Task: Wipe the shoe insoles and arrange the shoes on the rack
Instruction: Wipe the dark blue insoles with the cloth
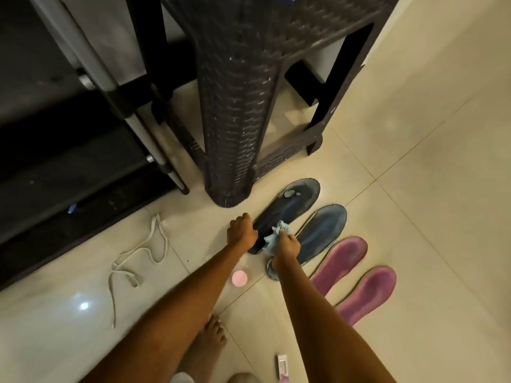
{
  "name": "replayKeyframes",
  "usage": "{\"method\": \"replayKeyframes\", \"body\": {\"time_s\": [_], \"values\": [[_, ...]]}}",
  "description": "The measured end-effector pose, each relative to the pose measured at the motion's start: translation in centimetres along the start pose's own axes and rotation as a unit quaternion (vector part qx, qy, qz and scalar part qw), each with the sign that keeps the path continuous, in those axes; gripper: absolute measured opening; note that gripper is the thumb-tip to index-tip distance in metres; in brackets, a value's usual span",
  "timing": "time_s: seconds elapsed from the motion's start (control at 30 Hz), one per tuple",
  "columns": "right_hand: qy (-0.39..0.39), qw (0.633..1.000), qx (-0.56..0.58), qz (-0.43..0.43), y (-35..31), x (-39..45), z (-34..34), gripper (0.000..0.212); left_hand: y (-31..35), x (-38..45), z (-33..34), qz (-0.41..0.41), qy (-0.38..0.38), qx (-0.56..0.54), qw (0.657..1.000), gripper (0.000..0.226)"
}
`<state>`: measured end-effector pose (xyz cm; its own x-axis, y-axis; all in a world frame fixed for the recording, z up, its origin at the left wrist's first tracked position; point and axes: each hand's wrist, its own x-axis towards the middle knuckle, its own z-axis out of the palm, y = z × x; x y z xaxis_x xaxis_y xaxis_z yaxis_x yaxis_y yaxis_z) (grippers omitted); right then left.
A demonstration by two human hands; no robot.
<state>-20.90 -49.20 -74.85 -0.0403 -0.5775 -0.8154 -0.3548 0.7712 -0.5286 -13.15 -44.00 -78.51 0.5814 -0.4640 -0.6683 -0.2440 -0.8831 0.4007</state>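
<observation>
Clearly we are mid-wipe on the floor (pixel 414 161), and the layout suits that. Largest in view, the dark woven stool (pixel 249 92) stands at twelve o'clock, its near leg planted just beside the toe of the first insole; the black rack (pixel 69 161) fills the nine to eleven o'clock side, close enough that shoes can go up once cleaning is done. No shoes appear on the shelves we can see, though the rack runs off the frame and its shelves are very dark.

Four insoles lie side by side in a slanted row, likely laid out so each can be taken in turn: two dark blue insoles (pixel 323 230) nearer the stool, two purple insoles (pixel 367 291) toward four o'clock. Our left hand (pixel 241 230) presses at the nine o'clock edge of the first blue insole, fingers curled down, seemingly pinning it so it will not slide. Our right hand (pixel 287 241) clenches a bunched pale blue cloth (pixel 273 236) over that same insole's heel half; the forearm hides the second insole's heel.

A white lace (pixel 138 258) trails loose at eight o'clock, presumably pulled from a shoe. A small pink round thing (pixel 239 278), perhaps a lid, sits between our arms. A small tube (pixel 283 369) at six o'clock is cut off below, its print unreadable, and our bare foot (pixel 210 338) is partly hidden.
</observation>
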Motion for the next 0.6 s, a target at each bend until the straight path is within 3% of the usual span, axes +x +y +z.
{"method": "replayKeyframes", "body": {"time_s": [0.13,0.3,0.47,0.6], "values": [[0.016,0.999,0.021,0.025,0.8,0.2,-0.3,0.029,-0.2,1.2,0.8,-0.030,-0.043,-0.125,0.991,0.044],[-0.017,0.999,0.021,-0.041,-1.1,-1.8,-2.5,0.021,1.1,-1.3,-2.6,0.002,-0.099,-0.250,0.963,0.036],[-0.084,0.993,0.006,-0.085,-5.2,-6.8,-5.4,0.024,3.5,-7.6,-8.7,0.020,-0.142,-0.314,0.938,0.029],[-0.086,0.985,0.037,-0.147,-9.4,-13.5,-7.1,0.021,5.6,-14.1,-14.6,0.066,-0.166,-0.334,0.925,0.033]]}}
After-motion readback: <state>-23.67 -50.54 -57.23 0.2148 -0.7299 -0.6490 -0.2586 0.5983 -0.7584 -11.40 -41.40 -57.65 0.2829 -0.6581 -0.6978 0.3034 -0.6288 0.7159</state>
